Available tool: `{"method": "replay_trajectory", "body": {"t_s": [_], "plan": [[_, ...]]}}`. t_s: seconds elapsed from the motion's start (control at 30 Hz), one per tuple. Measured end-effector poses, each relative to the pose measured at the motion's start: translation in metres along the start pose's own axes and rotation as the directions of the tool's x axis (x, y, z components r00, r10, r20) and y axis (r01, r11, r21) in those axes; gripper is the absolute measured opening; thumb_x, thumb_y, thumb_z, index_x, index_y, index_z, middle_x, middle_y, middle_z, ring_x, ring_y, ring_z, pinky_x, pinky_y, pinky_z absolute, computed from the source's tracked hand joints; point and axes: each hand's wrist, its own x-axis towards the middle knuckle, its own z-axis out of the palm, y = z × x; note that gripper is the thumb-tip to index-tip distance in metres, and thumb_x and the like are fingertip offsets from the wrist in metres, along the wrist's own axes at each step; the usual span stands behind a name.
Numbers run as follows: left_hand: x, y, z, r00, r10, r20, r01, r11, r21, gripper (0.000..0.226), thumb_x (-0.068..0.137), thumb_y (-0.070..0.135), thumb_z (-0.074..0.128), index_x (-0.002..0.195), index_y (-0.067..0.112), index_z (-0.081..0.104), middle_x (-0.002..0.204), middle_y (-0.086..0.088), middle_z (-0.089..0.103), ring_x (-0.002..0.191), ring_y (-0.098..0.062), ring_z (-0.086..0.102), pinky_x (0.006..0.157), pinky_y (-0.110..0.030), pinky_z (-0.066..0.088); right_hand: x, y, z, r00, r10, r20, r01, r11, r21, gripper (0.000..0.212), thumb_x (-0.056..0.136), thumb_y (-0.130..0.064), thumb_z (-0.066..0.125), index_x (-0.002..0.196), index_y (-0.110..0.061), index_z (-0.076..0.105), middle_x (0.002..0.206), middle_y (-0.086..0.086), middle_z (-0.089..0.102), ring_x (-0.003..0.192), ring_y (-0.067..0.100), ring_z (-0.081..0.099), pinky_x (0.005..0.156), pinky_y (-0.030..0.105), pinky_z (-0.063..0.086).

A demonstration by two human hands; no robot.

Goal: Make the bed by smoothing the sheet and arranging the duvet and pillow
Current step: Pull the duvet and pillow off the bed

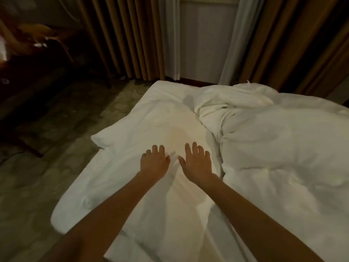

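A white bed fills the middle and right of the head view. My left hand and my right hand lie side by side, palms down with fingers straight, pressing on the white sheet on the bed's left half. A puffy white duvet is bunched in a rumpled heap over the right half, its folded edge just right of my right hand. A white pillow corner sticks out at the bed's left edge; I cannot tell how much of it lies under the sheet.
Patterned carpet runs along the bed's left side. Brown pleated curtains and a pale sheer panel hang behind the bed. Dark wooden furniture stands at the far left.
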Motion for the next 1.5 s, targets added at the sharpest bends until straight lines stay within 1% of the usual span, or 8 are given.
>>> {"method": "replay_trajectory", "body": {"t_s": [0.1,0.23,0.3,0.4,0.7,1.2,1.33,1.5], "plan": [[0.005,-0.008,0.018,0.988,-0.078,0.132,0.078,0.997,0.005,0.068,0.100,0.055,0.027,0.153,0.013,0.014,0.157,-0.016,0.020,0.140,-0.036,0.030,0.112,-0.047,0.029,0.007,-0.001,0.018,0.997,0.046,0.065,-0.046,0.999,0.001,0.076,0.095,-0.063,0.002,0.153,-0.017,0.017,0.160,0.016,0.014,0.144,0.035,0.021,0.114,0.054,0.021],[0.013,-0.018,0.050,0.969,-0.101,0.228,0.104,0.995,-0.004,0.081,0.094,0.068,0.017,0.153,0.023,-0.013,0.161,-0.011,-0.013,0.148,-0.037,-0.003,0.114,-0.063,0.006,0.022,-0.004,0.049,0.991,0.093,0.100,-0.097,0.995,0.035,0.102,0.086,-0.069,-0.018,0.141,-0.014,0.047,0.145,0.020,0.044,0.126,0.043,0.049,0.094,0.069,0.040],[0.020,-0.024,0.061,0.963,-0.105,0.247,0.116,0.993,-0.029,0.086,0.090,0.073,0.016,0.152,0.025,-0.018,0.160,-0.010,-0.019,0.148,-0.036,-0.010,0.113,-0.067,0.003,0.028,-0.005,0.054,0.987,0.099,0.127,-0.103,0.994,0.021,0.106,0.078,-0.074,-0.023,0.151,-0.016,0.028,0.156,0.018,0.026,0.138,0.041,0.034,0.102,0.070,0.031],[0.034,-0.030,0.073,0.952,-0.117,0.283,0.136,0.990,-0.048,0.093,0.087,0.078,0.018,0.151,0.023,-0.020,0.160,-0.010,-0.021,0.148,-0.036,-0.011,0.113,-0.068,0.003,0.038,-0.003,0.069,0.969,0.123,0.213,-0.134,0.990,0.036,0.085,0.087,-0.073,0.003,0.154,-0.022,-0.008,0.161,0.009,-0.009,0.148,0.033,0.001,0.113,0.065,0.013],[0.079,-0.049,0.096,0.921,-0.198,0.334,0.288,0.926,-0.245,0.115,0.074,0.087,0.035,0.152,0.019,-0.015,0.160,-0.019,-0.010,0.149,-0.034,-0.005,0.117,-0.058,0.006,0.072,0.004,0.096,0.913,0.364,0.187,-0.390,0.911,0.132,0.108,0.080,-0.083,0.031,0.153,-0.013,-0.007,0.161,0.011,-0.006,0.148,0.029,-0.004,0.109,0.066,0.018],[0.113,-0.064,0.107,0.758,-0.341,0.556,0.555,0.785,-0.276,0.141,0.058,0.087,0.060,0.151,0.015,-0.018,0.161,-0.015,0.000,0.149,-0.032,0.004,0.117,-0.058,0.007,0.084,0.043,0.109,0.381,0.766,0.517,-0.908,0.204,0.367,0.143,0.051,-0.078,0.075,0.152,-0.017,-0.006,0.155,0.026,0.007,0.143,0.041,0.011,0.111,0.063,0.019],[0.113,-0.058,0.113,0.738,-0.350,0.577,0.601,0.730,-0.326,0.140,0.063,0.083,0.062,0.151,0.005,-0.015,0.159,-0.015,0.019,0.145,-0.031,0.023,0.117,-0.050,0.017,0.087,0.041,0.113,0.443,0.734,0.515,-0.860,0.185,0.475,0.139,0.055,-0.073,0.076,0.152,-0.011,-0.003,0.150,0.021,0.030,0.137,0.040,0.032,0.111,0.056,0.025],[0.098,-0.033,0.111,0.797,-0.325,0.510,0.540,0.760,-0.362,0.109,0.080,0.079,0.045,0.153,0.005,0.012,0.150,-0.017,0.038,0.136,-0.033,0.040,0.109,-0.041,0.032,0.086,0.031,0.105,0.550,0.747,0.373,-0.809,0.365,0.462,0.096,0.083,-0.061,0.061,0.148,-0.005,0.018,0.141,0.019,0.045,0.129,0.035,0.044,0.106,0.044,0.029]]}}
